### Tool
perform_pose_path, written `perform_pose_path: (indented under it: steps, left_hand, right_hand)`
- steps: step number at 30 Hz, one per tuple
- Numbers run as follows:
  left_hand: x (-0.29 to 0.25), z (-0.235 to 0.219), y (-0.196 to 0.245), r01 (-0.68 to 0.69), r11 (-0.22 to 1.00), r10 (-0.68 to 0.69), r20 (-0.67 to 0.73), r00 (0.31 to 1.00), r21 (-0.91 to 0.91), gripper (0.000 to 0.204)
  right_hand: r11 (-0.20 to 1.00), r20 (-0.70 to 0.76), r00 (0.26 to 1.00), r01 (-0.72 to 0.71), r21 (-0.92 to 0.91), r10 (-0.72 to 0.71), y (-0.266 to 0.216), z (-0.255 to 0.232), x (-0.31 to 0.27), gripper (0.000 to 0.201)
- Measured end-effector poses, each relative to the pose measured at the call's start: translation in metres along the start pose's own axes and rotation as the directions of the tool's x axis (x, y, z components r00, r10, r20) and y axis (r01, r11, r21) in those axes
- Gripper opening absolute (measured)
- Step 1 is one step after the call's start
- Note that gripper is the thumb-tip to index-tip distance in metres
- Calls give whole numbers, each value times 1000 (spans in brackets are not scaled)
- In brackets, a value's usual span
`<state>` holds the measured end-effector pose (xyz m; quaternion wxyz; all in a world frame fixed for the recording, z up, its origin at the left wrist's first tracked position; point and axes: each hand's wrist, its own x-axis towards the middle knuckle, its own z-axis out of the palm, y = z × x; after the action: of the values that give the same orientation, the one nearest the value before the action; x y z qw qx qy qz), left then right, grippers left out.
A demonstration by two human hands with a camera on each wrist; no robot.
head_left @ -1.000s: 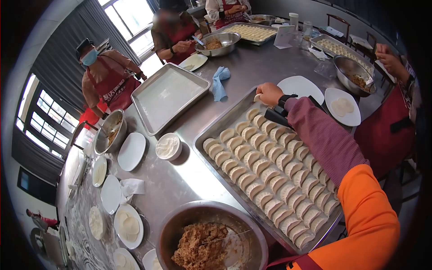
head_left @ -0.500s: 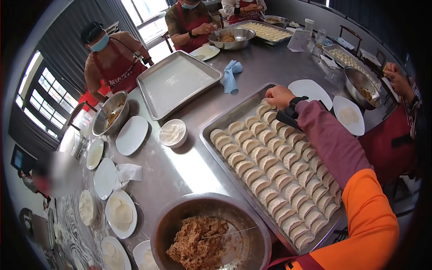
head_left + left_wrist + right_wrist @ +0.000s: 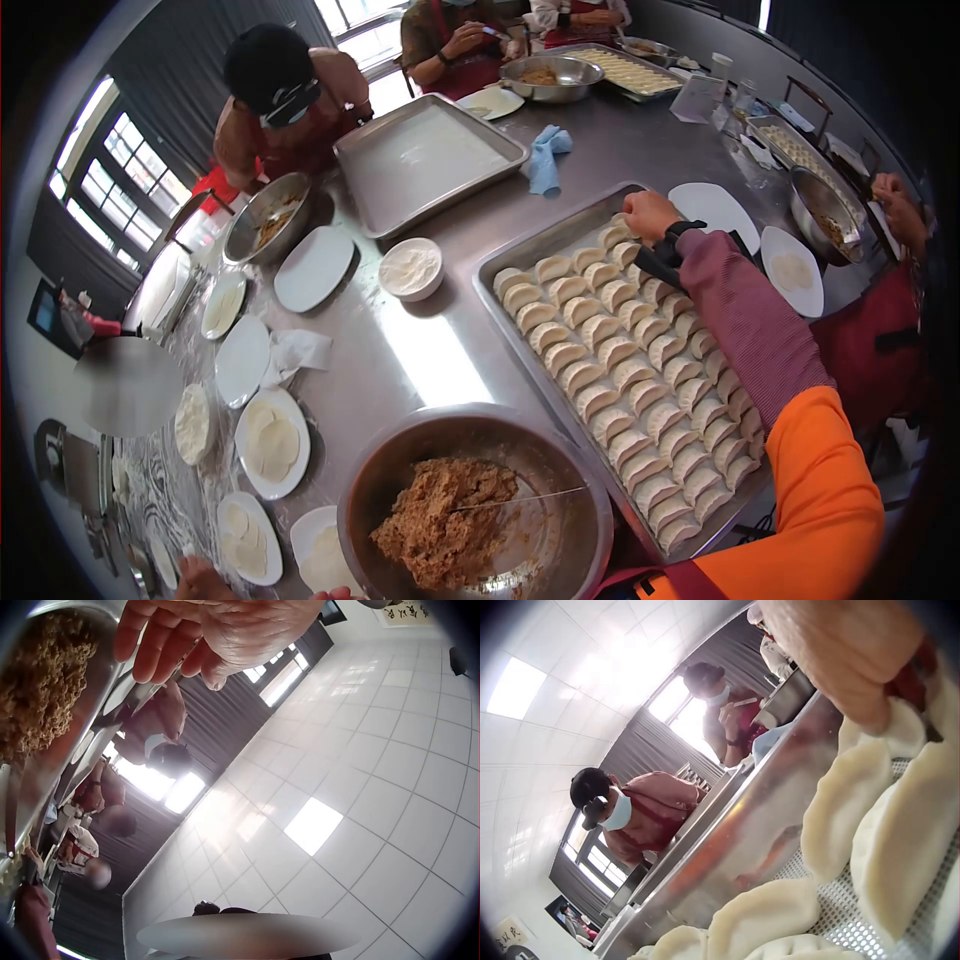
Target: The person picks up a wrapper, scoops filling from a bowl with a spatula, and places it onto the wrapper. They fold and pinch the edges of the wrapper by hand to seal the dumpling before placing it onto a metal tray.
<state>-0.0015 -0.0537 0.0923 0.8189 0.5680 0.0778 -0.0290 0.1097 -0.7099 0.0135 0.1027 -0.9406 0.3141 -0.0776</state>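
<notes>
Rows of pale crimped dumplings (image 3: 630,375) lie on a perforated metal tray (image 3: 487,285). My right hand (image 3: 650,216) is at the tray's far end. In the right wrist view its fingers curl round one dumpling (image 3: 904,727), low at the end of a row and close against its neighbour. My left hand (image 3: 225,630) holds nothing, its fingers loosely bent and apart. It appears near the steel bowl (image 3: 360,490) in the left wrist view. A mound of brown filling (image 3: 445,525) fills the bowl's left part, with a thin utensil stuck in it.
Across the table stand a bare metal tray (image 3: 430,165), a blue cloth (image 3: 546,160) and a flour bowl (image 3: 411,270). Plates with round wrappers (image 3: 270,447) line the left side. White plates (image 3: 715,210) flank the dumpling tray's right. People in aprons work around the table.
My right hand has lowered a dumpling from above the tray to the end of a row. The head view has shifted, and the person across has bent their head down.
</notes>
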Motion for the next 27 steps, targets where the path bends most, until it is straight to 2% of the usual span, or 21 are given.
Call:
perform_pose_path:
  steps: [1, 2, 3, 5, 6, 7, 9, 10, 11, 13, 14, 16, 17, 18, 21, 25, 26, 27]
  left_hand:
    - [0, -4, 0, 8, 1000, -8, 31, 1000, -12, 35]
    - [2, -12, 0, 13, 1000, -13, 40, 999, -16, 37]
    - [-1, -20, -2, 13, 1000, -13, 30, 999, -13, 39]
    - [3, -27, -15, -134, 982, 142, -55, 988, 129, 40]
    - [9, -8, -12, -165, 975, 205, -320, 925, 148, 23]
    - [12, -18, -10, -118, 958, 206, -340, 918, 263, 23]
    - [17, -46, -15, -180, 913, 311, -339, 888, 366, 19]
    - [21, -62, -17, -162, 901, 311, -337, 889, 403, 19]
    - [25, -75, -20, -153, 890, 309, -319, 896, 430, 18]
    - [32, -90, -28, -217, 734, 413, -169, 895, 644, 20]
    - [34, -92, -31, -141, 707, 362, -183, 914, 693, 25]
    - [42, -87, -33, -248, 303, 482, 77, 873, 920, 30]
    - [46, -84, -34, -289, 66, 494, 220, 841, 955, 32]
    - [54, -88, -41, -272, 137, 462, 181, 868, 953, 37]
    - [68, -78, -43, -334, -121, 443, 351, 825, 935, 40]
    - [71, -64, -44, -393, -209, 384, 445, 809, 896, 36]
    - [74, -65, -43, -428, -148, 385, 450, 806, 892, 34]
    - [76, -68, -44, -457, -81, 384, 451, 806, 886, 32]
  right_hand:
    - [999, -6, 999, 36, -29, -36, 0, 1, 0, 23]
    - [999, 3, 1000, 12, 41, -12, -4, -6, -5, 24]
    - [994, -44, 998, 53, 96, -49, 8, 2, 1, 25]
    - [972, -208, 958, 219, 84, -198, 14, -7, -3, 28]
    - [944, -242, 924, 321, 74, -295, 9, -17, -9, 27]
    - [932, -246, 928, 325, 160, -281, 29, -12, 1, 25]
    - [852, -255, 887, 448, 271, -386, 50, -12, -2, 29]
    - [838, -230, 885, 460, 292, -406, 53, -10, -16, 29]
    - [809, -238, 877, 477, 343, -417, 48, -5, -39, 26]
    - [774, -237, 862, 508, 378, -449, 26, -15, -104, 25]
    - [771, -191, 841, 541, 335, -507, 2, -24, -142, 27]
    - [740, -106, 771, 634, 223, -628, -50, -48, -211, 33]
    - [719, -69, 740, 668, 192, -669, -71, -59, -240, 37]
    - [703, -33, 723, 681, 205, -690, -92, -69, -262, 42]
    - [697, 26, 740, 619, 363, -672, -133, -85, -299, 54]
    - [657, -25, 727, 633, 409, -686, -172, -89, -314, 59]
    - [592, -126, 653, 739, 321, -746, -185, -91, -314, 59]
    - [592, -129, 649, 745, 307, -750, -192, -88, -313, 58]
